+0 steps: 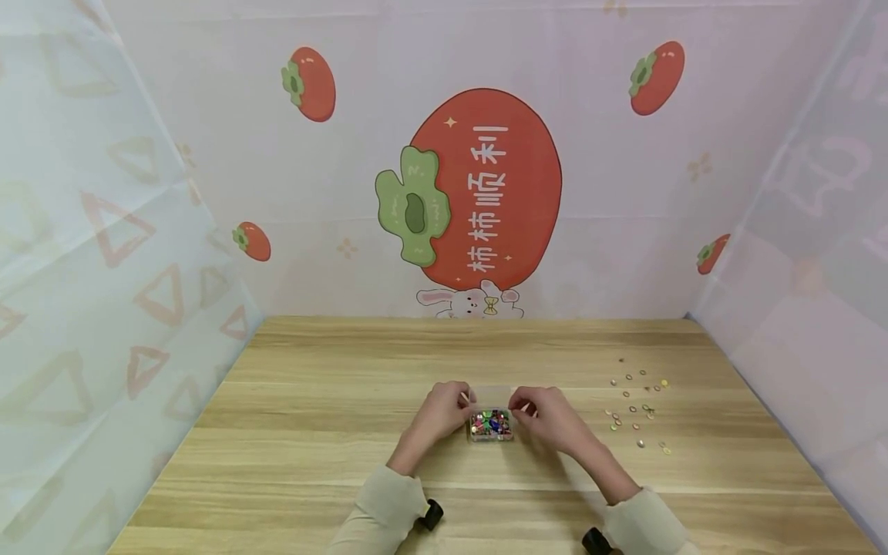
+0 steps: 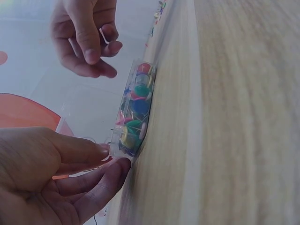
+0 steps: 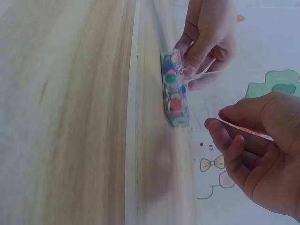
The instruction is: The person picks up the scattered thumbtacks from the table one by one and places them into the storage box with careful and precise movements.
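Note:
A small clear plastic box [image 1: 491, 438] full of colourful thumbtacks [image 1: 494, 422] sits on the wooden table in front of me. Its transparent lid [image 1: 489, 395] stands raised on the far side. At the box's left end, my left hand [image 1: 445, 405] pinches it between thumb and fingers; the left wrist view shows the thumb on the top edge and fingertips against the side. My right hand [image 1: 549, 416] hovers by the right end with fingers loosely bent. In the right wrist view a gap separates that hand [image 3: 262, 150] from the box [image 3: 174, 89], and nothing shows between its fingers.
Several loose thumbtacks [image 1: 633, 409] lie scattered over the right part of the wooden table [image 1: 312, 432]. A printed cloth [image 1: 610, 231] with persimmon pictures rises behind the table's back edge, and further cloth panels [image 1: 104, 270] close off both sides.

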A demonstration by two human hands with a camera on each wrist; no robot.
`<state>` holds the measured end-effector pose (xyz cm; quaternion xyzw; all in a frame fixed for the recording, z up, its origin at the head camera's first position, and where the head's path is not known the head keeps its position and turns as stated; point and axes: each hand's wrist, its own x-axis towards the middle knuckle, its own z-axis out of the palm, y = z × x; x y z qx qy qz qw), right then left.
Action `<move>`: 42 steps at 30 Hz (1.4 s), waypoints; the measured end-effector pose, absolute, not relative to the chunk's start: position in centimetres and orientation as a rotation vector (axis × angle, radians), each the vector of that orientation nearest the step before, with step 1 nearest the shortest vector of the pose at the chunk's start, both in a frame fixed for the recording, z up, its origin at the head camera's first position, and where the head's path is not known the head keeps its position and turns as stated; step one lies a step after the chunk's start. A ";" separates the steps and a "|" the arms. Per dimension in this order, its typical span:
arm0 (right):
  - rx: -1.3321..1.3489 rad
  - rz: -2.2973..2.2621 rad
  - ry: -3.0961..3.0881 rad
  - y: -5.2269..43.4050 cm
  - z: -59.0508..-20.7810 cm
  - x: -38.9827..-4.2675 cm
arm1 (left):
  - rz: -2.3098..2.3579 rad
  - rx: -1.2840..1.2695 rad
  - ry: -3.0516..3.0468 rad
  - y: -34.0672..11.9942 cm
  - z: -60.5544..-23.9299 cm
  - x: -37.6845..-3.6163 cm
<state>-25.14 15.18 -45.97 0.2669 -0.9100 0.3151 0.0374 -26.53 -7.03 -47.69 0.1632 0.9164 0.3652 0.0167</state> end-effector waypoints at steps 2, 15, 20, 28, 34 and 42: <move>0.810 0.959 -2.792 15.8 -45.9 -25.0 | 1.135 0.501 2.845 -7.1 -47.7 -26.5; 0.687 0.868 -2.786 20.7 -46.0 -24.1 | 1.134 0.498 2.850 -7.1 -47.8 -26.5; 0.671 0.857 -2.768 22.5 -46.1 -23.6 | 1.127 0.491 2.853 -7.1 -47.8 -26.6; 0.608 0.843 -2.782 24.8 -46.4 -22.9 | 1.122 0.478 2.856 -6.9 -47.8 -26.6; 0.553 0.808 -2.798 26.9 -46.7 -22.4 | 1.129 0.478 2.850 -6.8 -47.5 -26.5; 0.513 0.765 -2.800 30.1 -47.2 -22.0 | 1.145 0.475 2.837 -7.0 -47.7 -26.4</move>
